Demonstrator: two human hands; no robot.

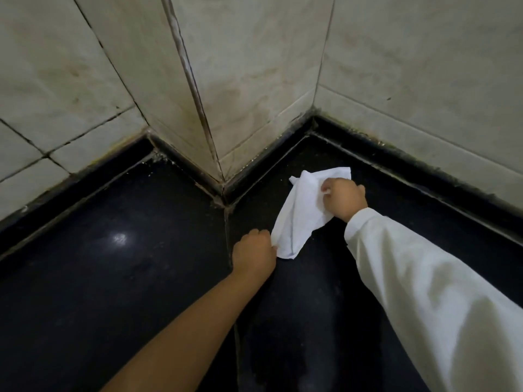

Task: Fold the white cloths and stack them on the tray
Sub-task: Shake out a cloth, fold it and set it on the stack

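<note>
A single white cloth (304, 212) lies rumpled on the black stone counter (113, 278), stretched diagonally between my two hands. My left hand (253, 251) pinches the cloth's near corner, fingers curled. My right hand (343, 199), in a long white sleeve, grips the cloth's far end close to the wall. No tray is in view.
Pale tiled walls (254, 66) rise behind the counter, with a jutting corner (222, 176) just left of the cloth. A seam (227, 222) runs down the dark counter between my hands. A light glare (120, 239) shows on the left slab.
</note>
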